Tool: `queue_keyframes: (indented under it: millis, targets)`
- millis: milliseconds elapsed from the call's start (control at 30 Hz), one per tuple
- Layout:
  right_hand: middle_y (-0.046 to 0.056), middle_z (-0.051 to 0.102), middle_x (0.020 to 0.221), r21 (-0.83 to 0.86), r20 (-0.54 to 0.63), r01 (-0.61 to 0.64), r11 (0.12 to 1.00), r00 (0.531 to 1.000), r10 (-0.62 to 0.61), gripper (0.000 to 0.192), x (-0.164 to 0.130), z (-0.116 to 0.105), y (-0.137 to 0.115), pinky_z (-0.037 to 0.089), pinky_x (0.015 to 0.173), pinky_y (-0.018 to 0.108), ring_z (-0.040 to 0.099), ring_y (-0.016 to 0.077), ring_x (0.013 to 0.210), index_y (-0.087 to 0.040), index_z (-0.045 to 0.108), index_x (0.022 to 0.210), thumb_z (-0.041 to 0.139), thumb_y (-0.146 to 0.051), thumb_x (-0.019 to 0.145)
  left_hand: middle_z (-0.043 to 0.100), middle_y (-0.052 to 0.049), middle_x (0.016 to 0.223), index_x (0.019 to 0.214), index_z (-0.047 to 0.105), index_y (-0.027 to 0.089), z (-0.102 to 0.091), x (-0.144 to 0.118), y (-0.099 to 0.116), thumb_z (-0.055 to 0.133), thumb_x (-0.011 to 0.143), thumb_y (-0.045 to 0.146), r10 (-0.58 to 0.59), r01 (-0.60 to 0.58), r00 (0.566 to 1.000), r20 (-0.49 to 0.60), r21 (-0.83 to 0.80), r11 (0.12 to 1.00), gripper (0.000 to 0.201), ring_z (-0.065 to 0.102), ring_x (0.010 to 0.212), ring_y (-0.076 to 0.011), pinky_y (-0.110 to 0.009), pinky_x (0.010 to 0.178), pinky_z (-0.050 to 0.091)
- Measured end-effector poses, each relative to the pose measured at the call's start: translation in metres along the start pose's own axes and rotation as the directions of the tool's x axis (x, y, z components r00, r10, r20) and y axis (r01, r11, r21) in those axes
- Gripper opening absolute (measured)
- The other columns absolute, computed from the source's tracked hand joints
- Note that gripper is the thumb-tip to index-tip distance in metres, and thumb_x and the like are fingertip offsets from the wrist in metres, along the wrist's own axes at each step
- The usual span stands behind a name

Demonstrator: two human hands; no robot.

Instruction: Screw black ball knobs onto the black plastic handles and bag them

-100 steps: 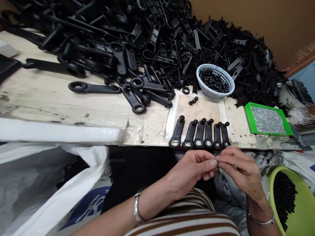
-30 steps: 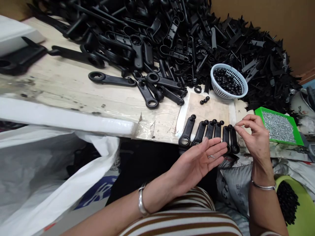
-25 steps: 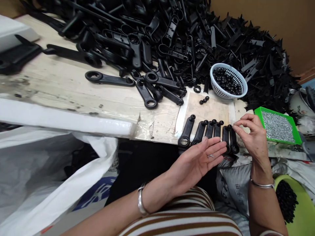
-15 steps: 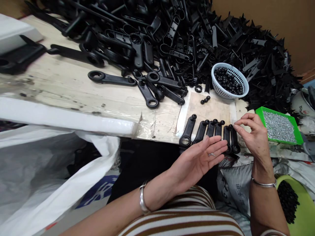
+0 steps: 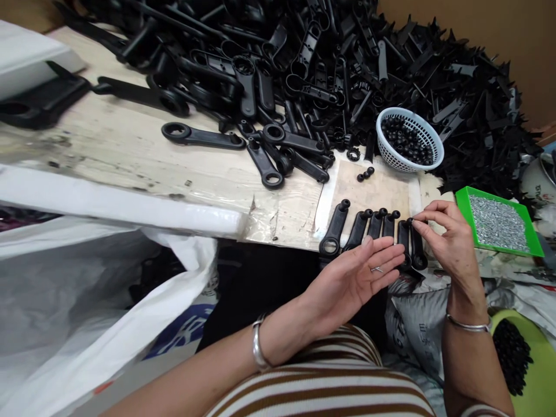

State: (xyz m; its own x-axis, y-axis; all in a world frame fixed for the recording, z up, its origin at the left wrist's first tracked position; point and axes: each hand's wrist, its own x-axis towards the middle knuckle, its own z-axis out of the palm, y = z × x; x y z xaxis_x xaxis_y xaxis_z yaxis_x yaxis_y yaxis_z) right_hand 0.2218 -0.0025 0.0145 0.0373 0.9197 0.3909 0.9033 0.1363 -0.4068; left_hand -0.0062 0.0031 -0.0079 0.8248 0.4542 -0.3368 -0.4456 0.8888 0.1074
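The left hand (image 5: 354,278) lies flat, fingers spread, small screws (image 5: 376,269) on them, just before the row of black handles (image 5: 373,234). The right hand (image 5: 445,243) pinches something tiny at the row's last handle (image 5: 417,246).

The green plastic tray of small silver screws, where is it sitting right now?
In the head view, the green plastic tray of small silver screws sits at the table's right edge, just right of the right hand and below-right of the white plastic basket of black beads.

Small assembly workshop: heaped black plastic levers (image 5: 330,63) on rough wooden bench (image 5: 130,156), green screw tray (image 5: 499,223).
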Motion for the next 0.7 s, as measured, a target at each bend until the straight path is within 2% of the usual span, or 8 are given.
queue_keyframes:
  millis: [100,167,267,367,500,700]
  targets:
    - [0.007,0.062,0.101,-0.068,-0.017,0.054,0.996,0.998,-0.055,0.011,-0.004,-0.009,-0.014,0.049,0.086,0.038,0.060,0.0205,0.096,-0.021,0.074,0.094,0.067,-0.025,0.086,0.058,-0.017,0.138,0.122,0.061,0.010,-0.001,0.000,0.000,0.052,0.099,0.037,0.007,-0.007,1.000,0.017,0.000,1.000,0.037,0.051,0.134,-0.0263,-0.041,0.115,0.035]
    - [0.006,0.062,0.100,-0.030,0.000,0.083,0.996,0.997,-0.083,0.012,-0.010,-0.016,-0.030,0.050,0.082,0.034,0.061,0.0176,0.093,-0.022,0.072,0.097,0.066,-0.021,0.088,0.057,-0.016,0.140,0.122,0.061,0.011,-0.001,0.000,0.000,0.050,0.100,0.037,0.017,-0.017,0.999,0.031,-0.001,1.000,0.036,0.048,0.136,-0.0262,-0.041,0.115,0.034]
    - [0.003,0.064,0.097,0.125,0.156,0.142,0.982,0.975,-0.161,0.020,-0.022,-0.020,-0.058,0.051,0.074,0.026,0.062,0.0124,0.086,-0.023,0.069,0.103,0.064,-0.012,0.088,0.055,-0.014,0.142,0.119,0.063,0.013,0.000,0.000,-0.002,0.051,0.099,0.039,0.044,-0.044,0.998,0.043,0.003,0.999,0.035,0.042,0.141,-0.0267,-0.041,0.117,0.032]
    - [0.004,0.066,0.097,0.177,0.259,0.215,0.960,0.931,-0.256,0.026,-0.032,-0.014,-0.078,0.053,0.076,0.028,0.062,0.0140,0.088,-0.022,0.066,0.109,0.061,-0.007,0.088,0.054,-0.012,0.143,0.117,0.065,0.015,0.000,0.000,-0.004,0.052,0.098,0.044,0.076,-0.076,0.997,0.034,0.015,0.997,0.037,0.036,0.144,-0.0270,-0.039,0.119,0.028]
    - [0.006,0.068,0.100,0.117,0.282,0.280,0.953,0.911,-0.302,0.027,-0.038,-0.003,-0.087,0.054,0.079,0.033,0.062,0.0166,0.088,-0.022,0.064,0.110,0.054,-0.006,0.091,0.057,-0.012,0.140,0.117,0.066,0.015,-0.002,-0.001,-0.006,0.052,0.098,0.045,0.081,-0.081,0.996,0.044,0.015,0.997,0.038,0.039,0.142,-0.0252,-0.038,0.119,0.027]
    - [0.009,0.070,0.097,0.072,0.297,0.280,0.957,0.910,-0.289,0.020,-0.044,-0.002,-0.087,0.056,0.078,0.032,0.065,0.0172,0.087,-0.018,0.064,0.101,0.051,-0.006,0.092,0.059,-0.012,0.138,0.115,0.067,0.014,-0.003,-0.005,-0.002,0.052,0.098,0.045,0.058,-0.058,0.997,0.041,0.016,0.998,0.038,0.039,0.142,-0.0266,-0.039,0.119,0.027]
